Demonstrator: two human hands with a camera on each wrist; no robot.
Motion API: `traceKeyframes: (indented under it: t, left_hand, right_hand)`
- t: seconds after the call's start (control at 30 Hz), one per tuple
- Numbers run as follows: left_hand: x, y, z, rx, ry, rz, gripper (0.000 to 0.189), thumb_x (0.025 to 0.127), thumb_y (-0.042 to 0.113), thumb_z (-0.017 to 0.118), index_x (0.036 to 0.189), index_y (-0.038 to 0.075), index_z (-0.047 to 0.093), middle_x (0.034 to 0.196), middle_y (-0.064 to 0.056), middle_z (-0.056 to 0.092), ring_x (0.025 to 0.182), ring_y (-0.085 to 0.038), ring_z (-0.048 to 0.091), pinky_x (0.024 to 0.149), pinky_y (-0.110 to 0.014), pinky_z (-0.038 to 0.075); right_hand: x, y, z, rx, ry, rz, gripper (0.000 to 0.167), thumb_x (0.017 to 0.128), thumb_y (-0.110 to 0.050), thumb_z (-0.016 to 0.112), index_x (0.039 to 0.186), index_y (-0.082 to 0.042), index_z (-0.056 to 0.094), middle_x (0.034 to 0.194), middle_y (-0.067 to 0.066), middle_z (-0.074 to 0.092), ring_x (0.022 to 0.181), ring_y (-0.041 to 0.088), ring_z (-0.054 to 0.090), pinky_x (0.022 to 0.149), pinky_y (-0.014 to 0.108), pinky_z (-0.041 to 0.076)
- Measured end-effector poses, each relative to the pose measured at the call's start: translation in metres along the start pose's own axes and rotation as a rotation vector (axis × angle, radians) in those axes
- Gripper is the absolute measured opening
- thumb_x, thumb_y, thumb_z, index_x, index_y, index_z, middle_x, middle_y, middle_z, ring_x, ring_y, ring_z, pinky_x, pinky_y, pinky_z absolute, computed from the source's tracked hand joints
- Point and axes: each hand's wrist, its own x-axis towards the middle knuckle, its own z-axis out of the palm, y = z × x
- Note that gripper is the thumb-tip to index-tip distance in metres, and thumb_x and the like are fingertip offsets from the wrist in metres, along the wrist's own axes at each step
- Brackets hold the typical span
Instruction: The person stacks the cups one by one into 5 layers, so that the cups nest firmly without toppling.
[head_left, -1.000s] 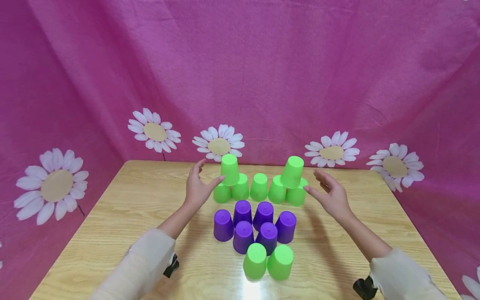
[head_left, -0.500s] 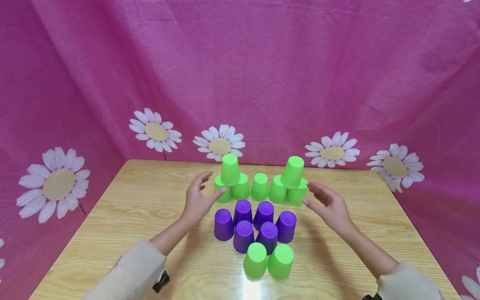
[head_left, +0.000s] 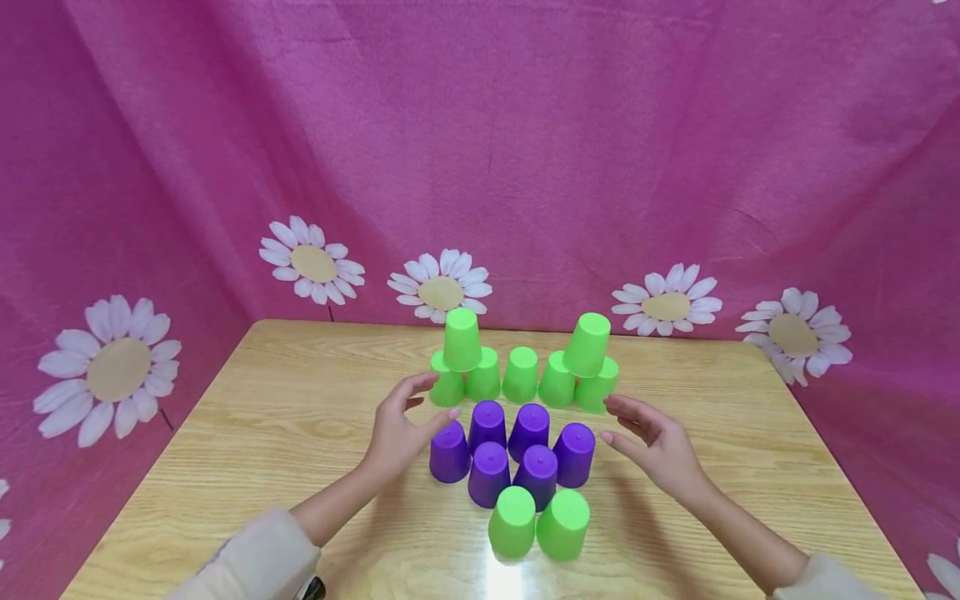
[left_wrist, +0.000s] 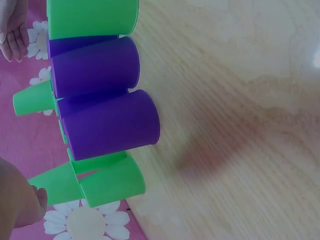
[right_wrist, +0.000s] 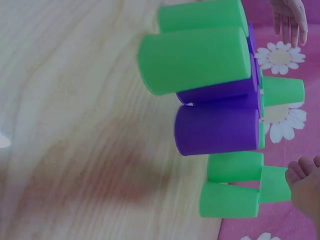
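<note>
Upside-down plastic cups stand grouped on the table. My left hand hovers left of the purple cups, thumb and fingers spread apart with nothing between them. Its thumb tip overlaps the top of the leftmost purple cup in the head view. Across from it, my right hand holds nothing, its fingers slightly bent beside the rightmost purple cup. Two more purple cups stand in front, such as this purple cup in the left wrist view. Nearest me are two green cups, the left green cup and the right green cup.
Behind, a row of several green cups bears an upper green cup on its left pair and another upper green cup on its right pair. The wooden table ends at a pink curtain with daisies.
Both hands have drawn back toward me, from beside the upper green cups down to the level of the purple cups. The cups stay where they were.
</note>
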Motion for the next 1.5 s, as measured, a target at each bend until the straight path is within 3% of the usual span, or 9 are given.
traceKeyframes:
  t: [0.4,0.53,0.7,0.8,0.97,1.07,1.23,1.37,1.5]
  left_hand:
    - [-0.019,0.004,0.002,-0.009,-0.053,0.042,0.046,0.072,0.008,0.078,0.113,-0.003,0.059,0.113,-0.014,0.064,0.107,-0.031,0.058,0.089,-0.045,0.050]
    - [-0.027,0.005,0.005,-0.014,-0.090,0.050,0.044,0.073,0.010,0.078,0.112,0.001,0.060,0.111,-0.011,0.065,0.104,-0.031,0.059,0.088,-0.042,0.051]
    - [-0.037,0.004,0.010,-0.015,-0.094,0.084,0.041,0.072,0.010,0.078,0.109,0.002,0.062,0.107,-0.011,0.066,0.099,-0.030,0.061,0.086,-0.040,0.053]
    - [-0.044,0.002,0.012,-0.026,-0.095,0.089,0.040,0.072,0.009,0.078,0.108,0.001,0.062,0.105,-0.013,0.066,0.096,-0.027,0.062,0.085,-0.038,0.053]
    - [-0.058,-0.004,0.018,-0.034,-0.113,0.082,0.037,0.072,0.009,0.078,0.105,0.001,0.063,0.103,-0.013,0.067,0.095,-0.015,0.061,0.083,-0.034,0.053]
    - [-0.065,-0.006,0.022,-0.038,-0.122,0.090,0.037,0.072,0.010,0.078,0.104,0.001,0.063,0.102,-0.013,0.067,0.093,-0.015,0.061,0.082,-0.032,0.053]
    - [-0.076,-0.014,0.030,-0.051,-0.153,0.153,0.035,0.073,0.012,0.077,0.104,0.001,0.063,0.101,-0.012,0.067,0.092,-0.018,0.061,0.080,-0.031,0.053]
    - [-0.083,-0.018,0.038,-0.079,-0.172,0.129,0.036,0.073,0.013,0.077,0.105,0.002,0.064,0.102,-0.012,0.066,0.094,-0.017,0.060,0.080,-0.031,0.053]
    - [-0.090,-0.018,0.043,-0.111,-0.196,0.078,0.037,0.074,0.013,0.077,0.106,0.000,0.064,0.103,-0.015,0.066,0.094,-0.018,0.060,0.081,-0.032,0.053]
  right_hand:
    - [-0.022,0.004,0.015,0.088,-0.085,-0.079,0.040,0.073,0.015,0.066,0.111,0.021,0.053,0.110,-0.020,0.062,0.104,-0.007,0.057,0.089,0.008,0.046]
    - [-0.030,0.005,0.019,0.105,-0.111,-0.090,0.041,0.073,0.013,0.068,0.111,0.020,0.053,0.113,-0.014,0.064,0.105,-0.005,0.058,0.089,0.009,0.046]
    - [-0.040,0.007,0.023,0.111,-0.139,-0.076,0.042,0.073,0.013,0.068,0.112,0.020,0.053,0.114,-0.017,0.062,0.106,-0.007,0.056,0.091,0.008,0.044]
    - [-0.046,0.010,0.024,0.104,-0.156,-0.068,0.044,0.072,0.011,0.070,0.112,0.019,0.054,0.115,-0.017,0.061,0.106,-0.008,0.055,0.091,0.007,0.044]
    - [-0.053,0.014,0.026,0.068,-0.192,-0.077,0.048,0.071,0.006,0.073,0.113,0.017,0.054,0.117,0.000,0.064,0.108,-0.008,0.054,0.092,0.007,0.043]
    - [-0.056,0.016,0.027,0.061,-0.209,-0.076,0.050,0.070,0.004,0.074,0.114,0.016,0.054,0.117,0.005,0.065,0.108,-0.008,0.054,0.093,0.007,0.042]
    - [-0.060,0.020,0.030,0.053,-0.236,-0.088,0.053,0.069,0.003,0.076,0.116,0.014,0.054,0.120,-0.002,0.063,0.112,-0.008,0.052,0.094,0.007,0.041]
    - [-0.063,0.022,0.033,0.022,-0.252,-0.060,0.054,0.069,-0.002,0.077,0.116,0.013,0.055,0.118,0.010,0.064,0.111,-0.009,0.051,0.094,0.010,0.043]
    - [-0.065,0.023,0.035,0.015,-0.266,-0.026,0.056,0.069,-0.005,0.078,0.118,0.012,0.054,0.119,0.007,0.064,0.110,-0.009,0.051,0.093,0.014,0.046]
